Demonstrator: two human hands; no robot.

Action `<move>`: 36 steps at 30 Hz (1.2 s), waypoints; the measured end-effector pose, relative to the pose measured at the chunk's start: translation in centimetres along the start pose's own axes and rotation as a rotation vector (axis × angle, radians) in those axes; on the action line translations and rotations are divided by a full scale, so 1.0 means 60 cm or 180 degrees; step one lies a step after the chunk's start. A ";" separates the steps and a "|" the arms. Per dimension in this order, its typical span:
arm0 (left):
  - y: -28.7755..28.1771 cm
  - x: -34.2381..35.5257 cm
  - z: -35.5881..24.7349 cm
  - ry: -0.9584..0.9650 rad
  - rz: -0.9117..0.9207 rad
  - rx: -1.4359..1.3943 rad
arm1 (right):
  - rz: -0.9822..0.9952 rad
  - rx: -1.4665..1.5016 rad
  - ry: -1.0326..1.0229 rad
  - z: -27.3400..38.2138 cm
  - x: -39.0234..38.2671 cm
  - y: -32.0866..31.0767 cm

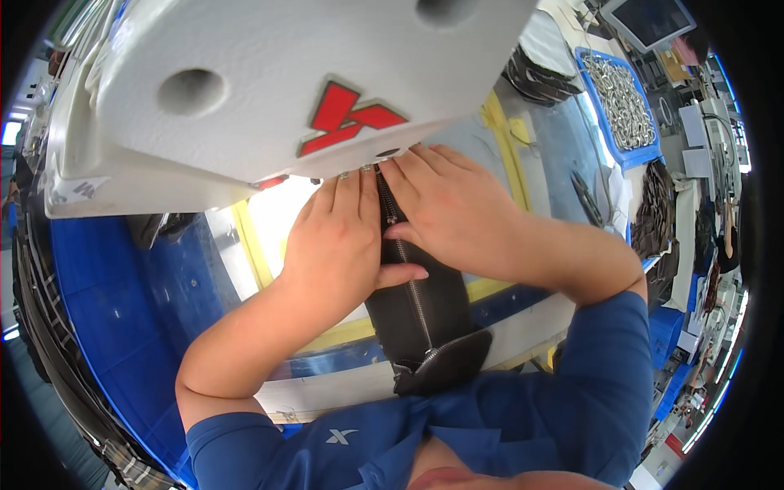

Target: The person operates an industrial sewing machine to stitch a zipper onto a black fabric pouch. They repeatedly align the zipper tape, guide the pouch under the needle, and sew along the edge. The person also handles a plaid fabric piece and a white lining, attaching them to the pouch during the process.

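Observation:
A black fabric piece with a long metal zipper (425, 314) lies lengthwise under the white head of a sewing machine (245, 90), its near end folded over. My left hand (335, 237) rests flat on the left side of the piece, fingers stretched toward the machine, thumb lying across the zipper. My right hand (441, 208) lies on the right side, fingers extended, thumb beside the zipper teeth; some fingertips are hidden at the machine's lower edge. Behind my left fingers, the work surface (269, 237) is brightly lit and marked with yellow tape.
A blue tray of metal hardware (616, 102) sits at the back right, near dark stacked pieces (539, 82). Black scissors (588, 200) lie on the right. A large blue bin (106, 302) stands at the left. Dark pieces (657, 204) are piled at the right edge.

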State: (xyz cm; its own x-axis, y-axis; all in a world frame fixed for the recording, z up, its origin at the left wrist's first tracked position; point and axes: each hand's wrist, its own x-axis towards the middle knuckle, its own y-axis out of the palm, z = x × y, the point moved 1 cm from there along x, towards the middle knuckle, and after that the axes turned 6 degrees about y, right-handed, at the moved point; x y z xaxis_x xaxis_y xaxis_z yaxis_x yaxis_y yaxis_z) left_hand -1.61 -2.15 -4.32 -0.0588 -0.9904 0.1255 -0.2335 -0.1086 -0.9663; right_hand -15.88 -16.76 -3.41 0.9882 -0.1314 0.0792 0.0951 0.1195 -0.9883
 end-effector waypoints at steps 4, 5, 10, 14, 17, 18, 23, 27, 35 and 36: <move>0.002 0.000 -0.001 -0.0016 -0.0019 -0.0025 | 0.0034 0.0009 0.0005 0.000 0.000 0.002; 0.002 0.001 -0.001 -0.0005 -0.0028 -0.0030 | 0.0042 -0.0006 0.0021 0.000 -0.001 0.002; -0.001 0.003 -0.002 -0.0042 0.0038 -0.0074 | 0.0043 -0.0006 0.0032 -0.001 -0.002 0.003; 0.000 0.004 -0.002 -0.0047 0.0049 -0.0054 | 0.0041 -0.0033 0.0024 -0.002 -0.001 0.002; -0.003 0.003 -0.002 -0.0017 -0.0050 -0.0070 | 0.0056 -0.0062 -0.0013 -0.001 0.001 0.002; -0.003 0.004 -0.001 -0.0039 -0.0011 -0.0095 | 0.0065 -0.0072 -0.0038 -0.003 0.003 0.001; -0.008 0.006 -0.002 -0.0115 0.0242 -0.0155 | 0.0167 0.0158 -0.0001 -0.004 0.005 -0.005; -0.008 0.006 0.001 -0.0141 0.0254 -0.0321 | -0.0262 0.0083 -0.0118 -0.004 0.000 0.002; -0.027 0.006 0.003 0.0131 0.0259 -0.0082 | -0.0193 0.0485 -0.0639 0.023 -0.020 0.005; -0.031 0.003 0.009 -0.0020 0.0402 -0.0342 | -0.0093 0.0553 -0.0756 0.030 -0.021 0.003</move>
State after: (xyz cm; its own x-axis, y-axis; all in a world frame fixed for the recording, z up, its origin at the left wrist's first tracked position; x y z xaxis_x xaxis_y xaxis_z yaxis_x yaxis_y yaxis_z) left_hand -0.68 -2.18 -2.62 -0.0884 -0.9961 0.0028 -0.3271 0.0264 -0.9446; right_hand -16.88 -14.82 -3.48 0.9833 0.0942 0.1559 0.1229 0.2884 -0.9496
